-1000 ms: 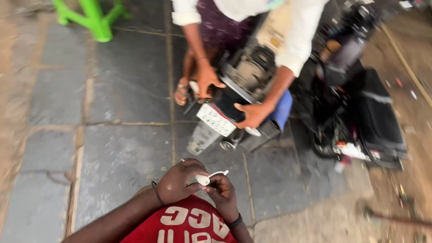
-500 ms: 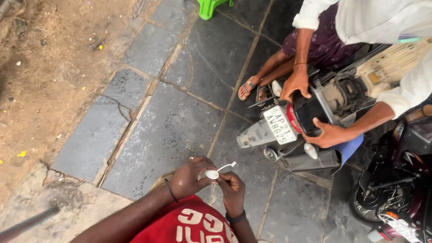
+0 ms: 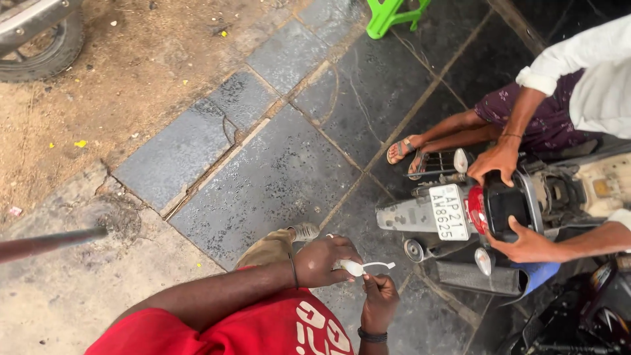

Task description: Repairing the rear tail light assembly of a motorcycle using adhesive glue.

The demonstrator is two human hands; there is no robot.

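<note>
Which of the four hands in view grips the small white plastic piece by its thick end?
The wearer's left hand pinches the white plastic piece there; the wearer's right hand sits below its thin wire end, and the co-worker's two hands rest on the scooter's tail.

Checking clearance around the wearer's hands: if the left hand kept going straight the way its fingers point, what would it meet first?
The left hand points right, along the small white part it holds; next in line is probably the scooter's rear, though depth is unclear.
</note>
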